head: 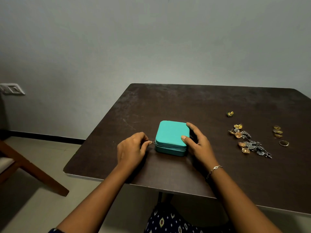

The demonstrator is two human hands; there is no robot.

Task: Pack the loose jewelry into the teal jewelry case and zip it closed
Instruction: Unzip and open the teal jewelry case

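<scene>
Head view, opening stage. A small square teal jewelry case with rounded corners (171,135) lies flat, lid down, at the centre of a dark brown scuffed bench (185,101). Its zip line shows as a shut seam along the near side.

The left hand (131,148) is curled, with thumb and forefinger pinching the small metal zipper pull (152,142) at the case's left near corner. The right hand (196,142) lies with relaxed, nearly straight fingers against the case, thumb on the lid and fingers along the far right corner, bracing rather than clutching it.

The loose jewelry sits well apart, at the right of the frame:
- a tangled heap of gold and grey-silver earrings (249,143);
- a short stack of gold rings (277,131);
- a single plain band (283,143);
- a small yellow-and-green piece (229,113), higher up.

None of it appears to be packed yet.

The step in hand is judged to be unzipping the case, before any loading. The next move calls for drawing the pull round the corners along the seam while the right hand keeps the light case from sliding or turning. The lid can then be lifted. The tangled earrings are likely to need separating before they can be picked up.
</scene>
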